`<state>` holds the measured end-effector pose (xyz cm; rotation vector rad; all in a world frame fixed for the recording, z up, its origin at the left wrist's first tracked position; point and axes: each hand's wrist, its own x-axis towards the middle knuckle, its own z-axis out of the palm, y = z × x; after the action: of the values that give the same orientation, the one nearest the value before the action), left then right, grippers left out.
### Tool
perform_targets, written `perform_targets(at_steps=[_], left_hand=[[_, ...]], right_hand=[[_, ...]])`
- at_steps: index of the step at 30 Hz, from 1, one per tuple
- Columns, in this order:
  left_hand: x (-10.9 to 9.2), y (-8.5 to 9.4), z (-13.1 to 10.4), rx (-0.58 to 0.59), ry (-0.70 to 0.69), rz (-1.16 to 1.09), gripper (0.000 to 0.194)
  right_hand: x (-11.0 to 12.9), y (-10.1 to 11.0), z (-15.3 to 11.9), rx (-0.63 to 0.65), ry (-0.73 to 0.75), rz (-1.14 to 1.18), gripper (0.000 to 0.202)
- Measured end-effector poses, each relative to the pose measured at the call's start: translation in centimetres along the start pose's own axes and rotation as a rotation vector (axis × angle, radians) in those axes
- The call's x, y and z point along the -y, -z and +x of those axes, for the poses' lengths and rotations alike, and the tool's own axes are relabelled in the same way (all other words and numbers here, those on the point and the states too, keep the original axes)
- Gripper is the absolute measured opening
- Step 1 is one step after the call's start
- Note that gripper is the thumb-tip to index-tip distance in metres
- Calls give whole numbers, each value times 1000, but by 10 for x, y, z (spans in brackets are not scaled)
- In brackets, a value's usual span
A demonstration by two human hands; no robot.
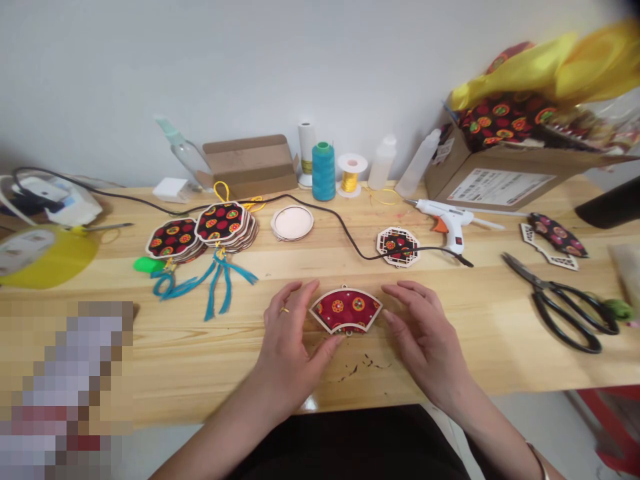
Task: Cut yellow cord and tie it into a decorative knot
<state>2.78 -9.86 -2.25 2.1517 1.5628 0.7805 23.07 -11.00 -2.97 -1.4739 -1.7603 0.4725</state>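
A fan-shaped ornament (pixel 345 311) with a pale wooden frame and dark red patterned fabric lies on the table in front of me. My left hand (pixel 295 340) curves around its left corner, fingers apart, the thumb tip close to the lower edge. On the other side, my right hand (pixel 425 333) is open too, with index finger and thumb near the right corner. Whether the fingertips touch the frame I cannot tell. Small dark thread scraps (pixel 364 365) are scattered just below the ornament.
Behind are an octagonal ornament (pixel 399 247), a round wooden frame (pixel 293 223), stacked tasselled ornaments (pixel 220 223) and a glue gun (pixel 453 223). Black scissors (pixel 555 300) lie right. A black cable (pixel 320 207) crosses the table; a carton (pixel 500 173) stands back right, a teal thread spool (pixel 323 172) by the wall.
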Motion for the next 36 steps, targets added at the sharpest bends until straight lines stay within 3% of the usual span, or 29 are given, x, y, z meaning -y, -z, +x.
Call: perform_targets(at_steps=[5,14,28,36], left_hand=[[2,0,0,-30,-41,6,58],[-1,17,13,-169,-113,94,14],[2,14,19,-172,-3,28,12],[5,15,17,-148,25,-11,13]], right_hand=[[0,1,0,-1,15,-9,29],[14,0,8,27,163,-78,30],[23,-17,17,149,125,-110,48],[22,-17,15,180,92,-103,49]])
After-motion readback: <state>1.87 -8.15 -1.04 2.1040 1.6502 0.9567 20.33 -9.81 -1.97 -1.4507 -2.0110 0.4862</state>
